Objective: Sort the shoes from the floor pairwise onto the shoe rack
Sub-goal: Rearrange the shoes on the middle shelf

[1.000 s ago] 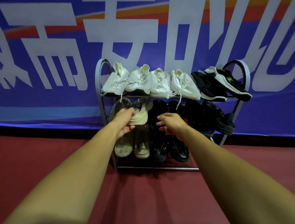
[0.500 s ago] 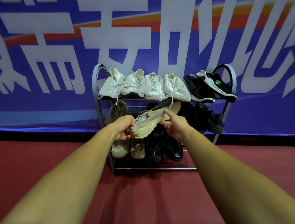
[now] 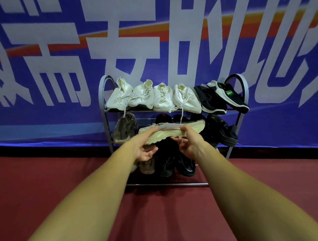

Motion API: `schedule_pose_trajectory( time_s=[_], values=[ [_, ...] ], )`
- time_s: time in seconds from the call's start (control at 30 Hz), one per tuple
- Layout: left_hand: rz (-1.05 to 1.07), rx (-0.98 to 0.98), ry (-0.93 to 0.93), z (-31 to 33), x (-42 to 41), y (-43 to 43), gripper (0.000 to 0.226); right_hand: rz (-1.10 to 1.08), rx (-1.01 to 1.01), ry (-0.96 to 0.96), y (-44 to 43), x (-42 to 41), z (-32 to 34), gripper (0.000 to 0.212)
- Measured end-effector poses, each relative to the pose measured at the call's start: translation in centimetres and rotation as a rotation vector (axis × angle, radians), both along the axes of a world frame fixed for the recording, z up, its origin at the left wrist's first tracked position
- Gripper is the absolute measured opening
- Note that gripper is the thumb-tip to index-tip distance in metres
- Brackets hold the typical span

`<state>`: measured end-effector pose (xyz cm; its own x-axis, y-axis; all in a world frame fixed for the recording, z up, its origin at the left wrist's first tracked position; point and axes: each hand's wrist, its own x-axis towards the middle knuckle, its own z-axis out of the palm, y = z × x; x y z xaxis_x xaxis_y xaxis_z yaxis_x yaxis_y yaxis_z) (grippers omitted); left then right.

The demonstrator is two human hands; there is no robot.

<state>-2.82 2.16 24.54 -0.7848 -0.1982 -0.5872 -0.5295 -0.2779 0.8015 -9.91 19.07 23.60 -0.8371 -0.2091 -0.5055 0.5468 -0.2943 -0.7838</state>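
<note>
A cream sneaker (image 3: 169, 131) lies sideways in the air in front of the middle shelf of the grey metal shoe rack (image 3: 103, 92). My left hand (image 3: 144, 146) grips its left end, thumb on top and fingers underneath. My right hand (image 3: 187, 141) pinches it near the middle, thumb on top. A matching grey-beige shoe (image 3: 125, 129) stands on the middle shelf at the left. The top shelf carries several white sneakers (image 3: 153, 96) and two black shoes (image 3: 221, 98). Dark shoes (image 3: 223, 131) fill the right of the middle shelf.
On the bottom shelf stand a beige shoe (image 3: 147, 165) and black shoes (image 3: 185, 165), partly hidden by my hands. A blue banner (image 3: 47, 60) with large white characters hangs right behind the rack. Red floor (image 3: 159, 211) stretches in front.
The cream sneaker has come off the middle shelf and turned sideways between both hands. My right hand moved from the dark shoes onto the sneaker. The camera view shifted back.
</note>
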Motion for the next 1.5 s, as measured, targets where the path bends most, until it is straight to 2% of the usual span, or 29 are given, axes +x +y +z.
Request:
schedule_pose_trajectory(
  time_s=[0.07, 0.13, 0.27, 0.4, 0.57, 0.73, 0.9, 1.03, 1.17, 1.43, 1.5],
  values=[
    [0.082, 0.061, 0.031, 0.0, -0.2, 0.8, 0.048, 0.035, 0.008, -0.005, -0.2, 0.2, 0.1, 0.025],
    [0.167, 0.074, 0.049, 0.0, -0.7, 0.7, 0.041, 0.079, 0.03, -0.022, 0.0, 0.6, 0.4, 0.02],
    [0.229, 0.074, 0.04, -0.2, -1.0, -0.3, 0.042, -0.009, 0.113, 0.012, 1.1, 0.8, 0.9, 0.024],
    [0.291, 0.05, 0.05, -0.2, -1.0, -0.9, 0.064, -0.126, 0.147, 0.074, 1.7, 0.3, 0.3, 0.028],
    [0.342, 0.04, 0.078, -0.2, -0.6, -1.3, 0.048, -0.134, 0.193, 0.101, 1.8, -0.2, -0.1, 0.011],
    [0.261, 0.064, 0.112, -0.6, -0.9, -0.8, 0.054, 0.064, 0.192, 0.116, 1.5, 0.2, -0.3, 0.022],
    [0.127, 0.009, 0.063, -0.8, -0.6, -0.1, 0.043, 0.207, 0.202, 0.115, 1.9, 0.8, 0.1, 0.021],
    [0.135, -0.03, 0.102, -0.9, -1.0, -0.1, 0.045, 0.349, 0.191, 0.107, 2.2, 1.3, 0.9, 0.013],
    [0.202, -0.103, 0.143, -1.4, -1.6, -0.8, 0.058, 0.337, 0.252, 0.075, 2.1, 1.1, 0.9, 0.031],
    [0.132, -0.102, 0.15, -1.0, -1.5, 0.1, 0.05, 0.346, 0.227, 0.134, 1.0, 1.4, 0.5, 0.003],
    [0.09, -0.094, 0.142, -0.8, -1.3, 0.1, 0.047, 0.297, 0.199, 0.151, 0.6, 1.2, 0.1, 0.011]
  ],
)
